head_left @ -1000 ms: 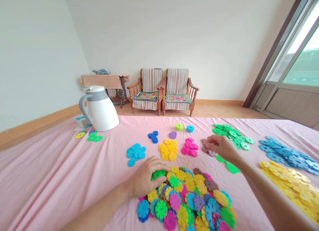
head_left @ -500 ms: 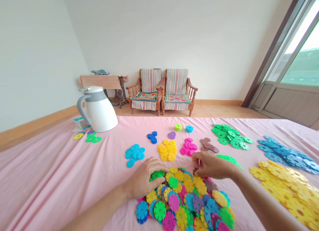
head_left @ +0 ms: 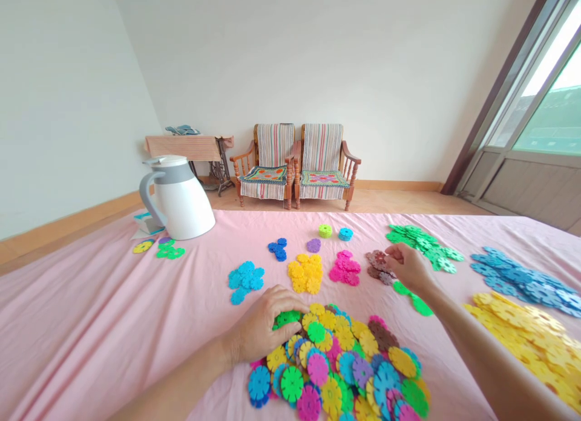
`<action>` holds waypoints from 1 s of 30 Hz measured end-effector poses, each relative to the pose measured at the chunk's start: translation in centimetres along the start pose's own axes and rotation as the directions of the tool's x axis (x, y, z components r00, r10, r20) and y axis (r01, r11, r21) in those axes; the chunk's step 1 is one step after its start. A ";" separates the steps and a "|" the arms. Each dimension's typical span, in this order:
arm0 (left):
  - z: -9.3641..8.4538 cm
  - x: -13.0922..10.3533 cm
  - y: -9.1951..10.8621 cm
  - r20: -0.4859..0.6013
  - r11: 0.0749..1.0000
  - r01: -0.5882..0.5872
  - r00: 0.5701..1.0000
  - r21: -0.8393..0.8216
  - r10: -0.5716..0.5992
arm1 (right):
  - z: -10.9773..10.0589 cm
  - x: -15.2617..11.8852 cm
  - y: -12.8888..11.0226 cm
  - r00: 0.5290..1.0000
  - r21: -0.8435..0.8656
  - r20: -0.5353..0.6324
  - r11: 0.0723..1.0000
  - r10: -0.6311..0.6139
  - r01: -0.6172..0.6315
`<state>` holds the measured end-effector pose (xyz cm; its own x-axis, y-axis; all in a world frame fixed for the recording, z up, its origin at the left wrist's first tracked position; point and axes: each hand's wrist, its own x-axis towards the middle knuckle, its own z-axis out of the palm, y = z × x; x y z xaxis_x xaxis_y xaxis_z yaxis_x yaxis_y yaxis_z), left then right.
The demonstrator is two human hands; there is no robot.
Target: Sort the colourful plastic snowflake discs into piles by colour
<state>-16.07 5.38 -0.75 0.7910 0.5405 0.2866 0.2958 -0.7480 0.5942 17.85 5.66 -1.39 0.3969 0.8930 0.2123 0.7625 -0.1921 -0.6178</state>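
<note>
A mixed pile of flower-shaped plastic discs (head_left: pixel 336 366) in many colours lies in front of me. My left hand (head_left: pixel 267 321) rests on its left edge, thumb and fingers apart around green discs (head_left: pixel 287 319). My right hand (head_left: pixel 408 267) is over a small group of brown discs (head_left: pixel 385 277), thumb and forefinger pinched on a brown disc (head_left: pixel 379 259) at the top of that group. Nearby lie small groups of pink discs (head_left: pixel 345 268), yellow discs (head_left: pixel 305 274) and light blue discs (head_left: pixel 246 280). Two green discs (head_left: pixel 421 305) lie beneath my right wrist.
A pink cloth (head_left: pixel 136 324) covers the table. A white jug (head_left: pixel 184 203) stands at the back left. Larger heaps of green discs (head_left: pixel 420 242), blue discs (head_left: pixel 521 279) and yellow discs (head_left: pixel 526 342) spread on the right. Farther back are two wooden armchairs (head_left: pixel 322 155).
My right hand has moved from the mixed pile up and right to the brown group, carrying a brown disc. My left hand has stayed in place.
</note>
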 end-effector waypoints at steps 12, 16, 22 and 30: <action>0.1 0.0 -0.4 -0.055 0.999 0.035 0.998 -0.024 -0.036 | -3.7 -5.1 -5.1 0.508 -0.009 0.842 0.936 -0.182 0.351; 0.1 -0.1 -0.3 -0.066 0.999 0.044 0.997 -0.020 -0.046 | -3.1 -5.9 -5.8 0.565 -0.108 0.804 0.889 -0.185 0.446; 0.1 -0.2 -0.3 -0.057 0.999 0.040 0.998 -0.019 -0.041 | -3.1 -5.5 -5.7 0.553 -0.051 0.806 0.906 -0.212 0.421; 0.0 -0.1 -0.3 -0.060 0.999 0.038 0.997 -0.031 -0.039 | -2.9 -2.8 -3.3 0.760 0.163 0.596 0.966 -0.260 0.202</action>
<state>-16.25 5.59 -0.97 0.7454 0.5915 0.3074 0.3084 -0.7148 0.6276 15.70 2.60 2.24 -0.2008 0.9711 -0.1293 0.7333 0.0615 -0.6771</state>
